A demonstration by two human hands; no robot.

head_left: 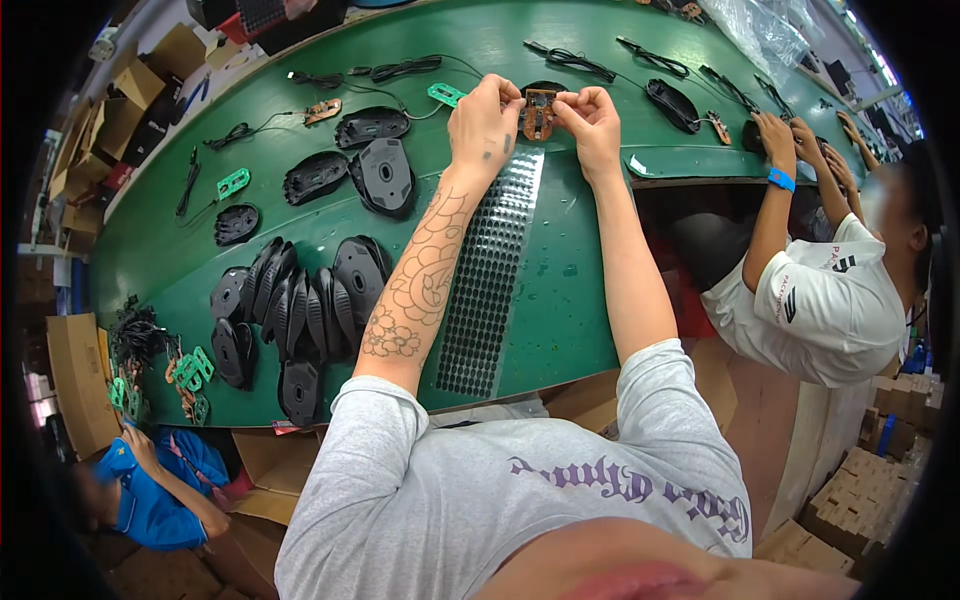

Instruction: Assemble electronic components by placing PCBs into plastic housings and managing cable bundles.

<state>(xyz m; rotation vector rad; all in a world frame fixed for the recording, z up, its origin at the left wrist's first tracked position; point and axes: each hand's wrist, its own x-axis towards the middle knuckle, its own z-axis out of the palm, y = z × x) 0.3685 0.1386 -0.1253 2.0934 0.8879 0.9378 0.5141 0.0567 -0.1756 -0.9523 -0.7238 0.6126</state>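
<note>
At the far middle of the green table, a small brown circuit board [538, 118] is held up between my two hands. My left hand [484, 122] has its fingers closed at the board's left edge, while my right hand [592, 122] pinches the upper right edge between thumb and fingertips. Part of a black mouse shell [545, 86] shows just behind the board. Below my hands lies a long clear sheet of small black oval pads [490, 290], stretching between my forearms. A green circuit board [445, 94] with a cable rests just left of my left hand.
Several black mouse shells [383, 176] lie left of my left forearm, with a stacked row [290, 300] nearer. Coiled cables [570, 62] line the far side. Green boards [188, 370] sit at the left edge. A co-worker [830, 290] works at right; another person [160, 485] sits at lower left.
</note>
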